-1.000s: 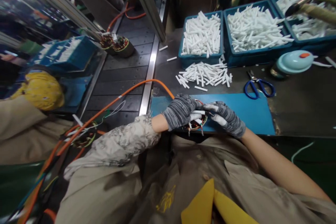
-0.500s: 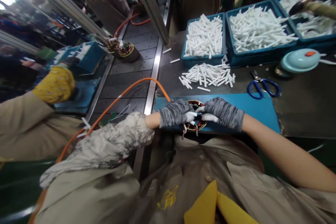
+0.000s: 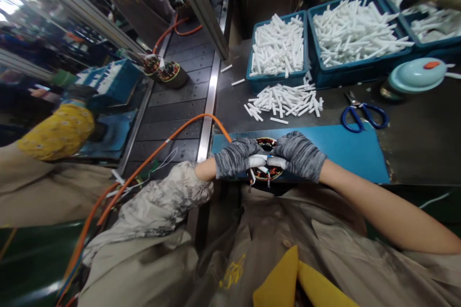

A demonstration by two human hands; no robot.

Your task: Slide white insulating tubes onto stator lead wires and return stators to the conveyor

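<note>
In the head view a wound stator [image 3: 276,172] with dark copper windings lies on a blue mat, partly covered by my hands. My left hand [image 3: 239,157], in a grey knit glove with pale fingertips, is closed on a thin white sleeve [image 3: 261,157] above the windings. Close against it, my right hand [image 3: 300,154], gloved alike, pinches a blue wire at the sleeve's right end; the fingers hide most of the wire. Another white sleeve [image 3: 264,169] and several wire ends [image 3: 251,181] hang over the stator's near side.
Loose white sleeves [image 3: 284,100] lie beyond the blue mat [image 3: 345,153], before blue bins [image 3: 277,81] full of them. Blue-handled scissors [image 3: 363,114] and a light-blue lidded cup [image 3: 416,76] stand right. Left are an orange hose [image 3: 173,133], a roller conveyor with stators [image 3: 173,74] and a co-worker's yellow sleeve [image 3: 59,129].
My hands have drawn closer together, with less of the blue wire showing between them. The co-worker's yellow-sleeved arm at the left has shifted left and down.
</note>
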